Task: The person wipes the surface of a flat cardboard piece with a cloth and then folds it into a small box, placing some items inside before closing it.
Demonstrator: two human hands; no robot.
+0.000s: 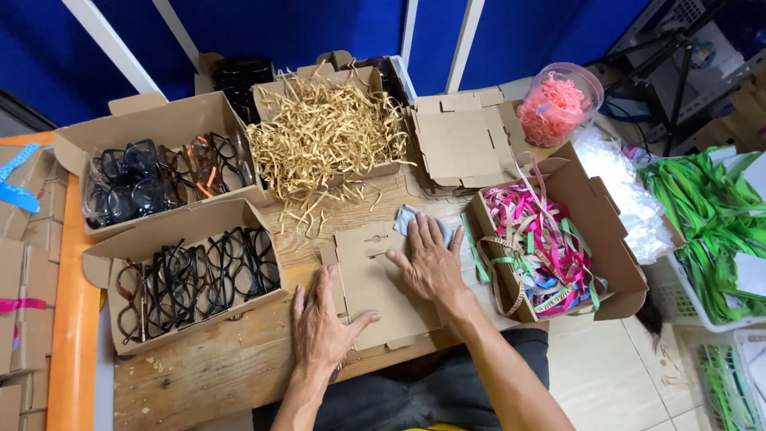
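- Left hand [321,323] lies flat, palm down, fingers spread wide, on the near left part of a flat cardboard blank [373,289]; it grips nothing
- Right hand [428,263] also presses flat and open on the blank's far right part, fingertips reaching a grey-blue cloth [408,219]
- The blank lies on the wooden surface [215,363], between a box of dark glasses [187,279] on the left and a box of coloured ribbons [550,243] on the right
- Farther off: another box of glasses [152,172], a box of tan paper shreds [327,132], a stack of flat blanks [463,140], a tub of pink clips [558,104]
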